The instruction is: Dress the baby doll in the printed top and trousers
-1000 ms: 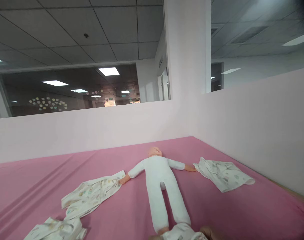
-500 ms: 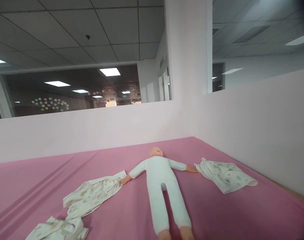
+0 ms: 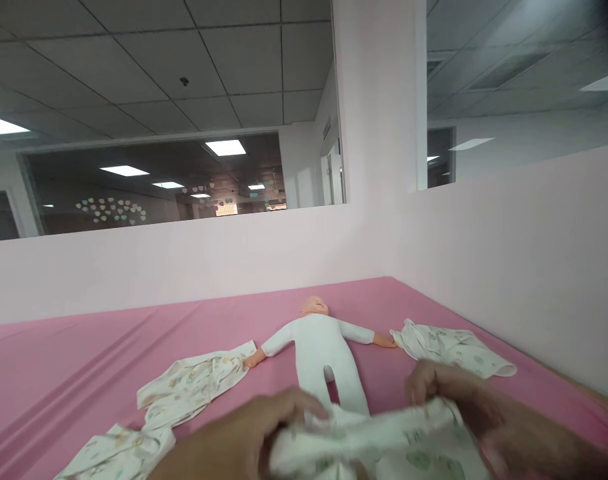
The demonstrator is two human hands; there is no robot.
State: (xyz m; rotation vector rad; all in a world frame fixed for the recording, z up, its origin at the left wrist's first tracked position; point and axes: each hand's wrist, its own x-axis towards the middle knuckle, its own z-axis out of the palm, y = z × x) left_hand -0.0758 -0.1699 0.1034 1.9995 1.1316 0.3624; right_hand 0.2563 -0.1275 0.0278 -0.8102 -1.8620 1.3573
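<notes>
A soft white cloth garment with green printed figures (image 3: pixel 404 443) is held in front of the doll's lower legs, close to the camera. Its left end is gripped by the left hand (image 3: pixel 254 430), with fingers curled around it; its upper right edge is pinched by the right hand (image 3: pixel 459 407). The baby-shaped doll with a white fabric body and a smooth bare head (image 3: pixel 329 353) is laid on its back on the pink, creased cloth sheet (image 3: pixel 234 320). Whether the doll is touched by the held garment cannot be told, because the feet are hidden.

The held edge is blurred, and the cloth seems limp; it may be folded or twisted if the two hands are pulled unevenly. If the garment is lowered too far, the legs may be caught and the doll dragged askew. The cream printed garment on the left (image 3: pixel 194 387) and the white printed garment on the right (image 3: pixel 459 347) are each met by a doll's hand, so they could be shifted too. The crumpled printed garment at lower left (image 3: pixel 119 453) lies near the left forearm and might be brushed by it.
</notes>
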